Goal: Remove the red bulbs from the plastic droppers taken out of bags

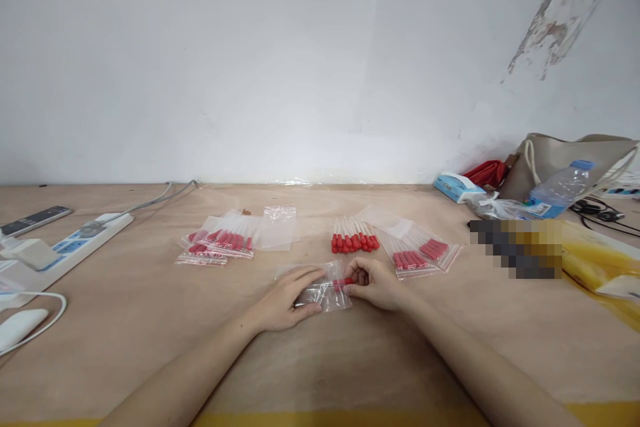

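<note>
A clear zip bag (327, 295) lies flat on the table in front of me. My left hand (286, 297) rests over its left part, fingers stretched out and thumb apart. With bent fingers and thumb, my right hand (373, 282) pinches the red bulb of a dropper (341, 284) at the bag's right end. The dropper's clear stem points left, at least partly within the bag. Just beyond my hands lies a bunch of red-bulbed droppers (354, 241). Filled bags of droppers (423, 257) overlap on the right, and more filled bags (227, 240) form a pile on the left.
Unfilled zip bags (279, 227) lie beside the left pile, and another (387, 220) near the right one. A power strip (83, 243) with cables stands at left. On the right are a tissue pack (456, 187), a plastic bottle (565, 188) and yellow packaging (595, 257). A wall closes the back.
</note>
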Motion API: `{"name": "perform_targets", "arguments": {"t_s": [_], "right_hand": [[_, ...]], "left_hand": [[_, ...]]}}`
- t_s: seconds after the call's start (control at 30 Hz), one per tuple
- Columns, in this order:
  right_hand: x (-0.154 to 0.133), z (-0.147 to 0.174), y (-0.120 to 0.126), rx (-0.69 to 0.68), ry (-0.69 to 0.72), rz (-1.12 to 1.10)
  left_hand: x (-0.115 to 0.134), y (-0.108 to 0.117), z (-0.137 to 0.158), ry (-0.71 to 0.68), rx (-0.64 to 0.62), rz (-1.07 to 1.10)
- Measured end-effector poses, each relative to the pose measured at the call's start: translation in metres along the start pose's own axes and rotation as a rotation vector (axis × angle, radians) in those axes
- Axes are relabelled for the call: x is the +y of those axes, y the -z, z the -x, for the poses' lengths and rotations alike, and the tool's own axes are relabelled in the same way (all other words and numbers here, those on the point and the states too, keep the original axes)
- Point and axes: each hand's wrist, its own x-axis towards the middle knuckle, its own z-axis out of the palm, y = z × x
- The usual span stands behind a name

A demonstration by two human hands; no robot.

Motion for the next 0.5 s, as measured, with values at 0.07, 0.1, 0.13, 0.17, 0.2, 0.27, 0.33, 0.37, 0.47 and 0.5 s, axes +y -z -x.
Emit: {"name": "perform_targets", "arguments": {"t_s": [0.07,0.1,0.13,0.17,0.2,0.27,0.33,0.37,0.47,0.5], "right_hand": [[0.0,0.001,0.003,-0.008,0.043,0.066],[0.0,0.001,0.003,-0.012,0.064,0.105],[0.0,0.002,0.003,-0.018,0.078,0.143],[-0.001,0.002,0.003,-0.026,0.089,0.182],[-0.002,0.002,0.004,-0.033,0.099,0.215],[-0.002,0.003,0.007,-0.043,0.12,0.259],[-0.002,0.005,0.012,-0.044,0.154,0.285],[-0.002,0.005,0.016,-0.039,0.163,0.282],[-0.002,0.007,0.03,-0.046,0.121,0.177],[-0.002,0.008,0.035,-0.057,0.096,0.111]], "left_hand": [[0.0,0.001,0.0,-0.022,-0.034,-0.046],[0.0,0.002,0.0,-0.031,-0.048,-0.067],[0.0,0.003,0.0,-0.038,-0.059,-0.083],[0.0,0.003,0.0,-0.042,-0.067,-0.093],[0.001,0.004,0.0,-0.043,-0.075,-0.099],[0.001,0.004,0.0,-0.036,-0.095,-0.11],[0.001,0.005,0.0,-0.027,-0.111,-0.122],[0.002,0.005,0.0,-0.023,-0.113,-0.123],[0.001,0.005,0.001,-0.026,-0.096,-0.107],[0.001,0.005,0.002,-0.028,-0.086,-0.102]]}}
